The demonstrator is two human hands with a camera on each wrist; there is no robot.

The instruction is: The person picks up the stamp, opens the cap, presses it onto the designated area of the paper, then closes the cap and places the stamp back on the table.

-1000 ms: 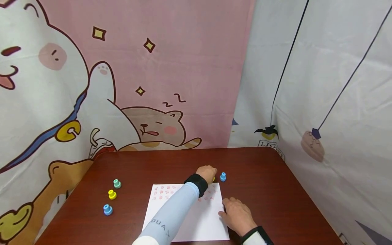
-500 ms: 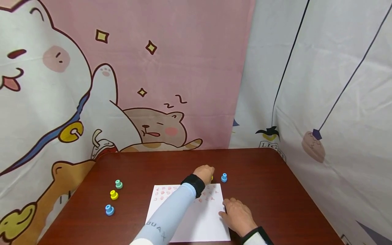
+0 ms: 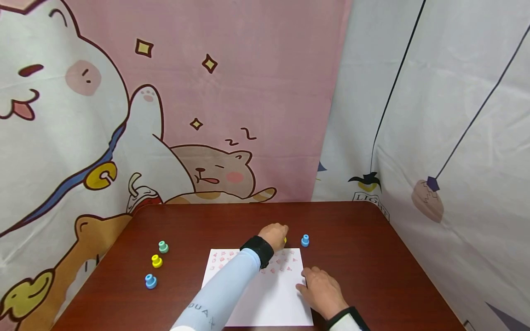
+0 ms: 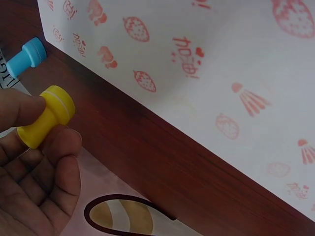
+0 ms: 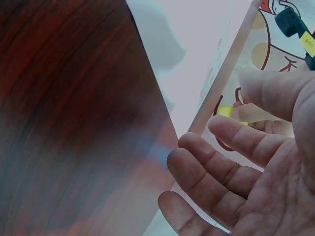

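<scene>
My left hand is just beyond the far edge of a white sheet of paper, pinching a small yellow stamp between thumb and fingers. In the left wrist view the stamp appears off the paper, over the brown table. Red prints of strawberries, shuttlecocks and characters cover the upper part of the sheet. A blue stamp stands right of the left hand. My right hand rests at the paper's right edge, fingers loosely extended and holding nothing.
Toward the left of the brown table stand a green stamp, another yellow stamp and another blue stamp. A cloth with cartoon animals hangs behind the table.
My left hand, with the yellow stamp, has shifted slightly left, away from the nearby blue stamp. The right hand stays at the paper's edge. The head view has turned a little.
</scene>
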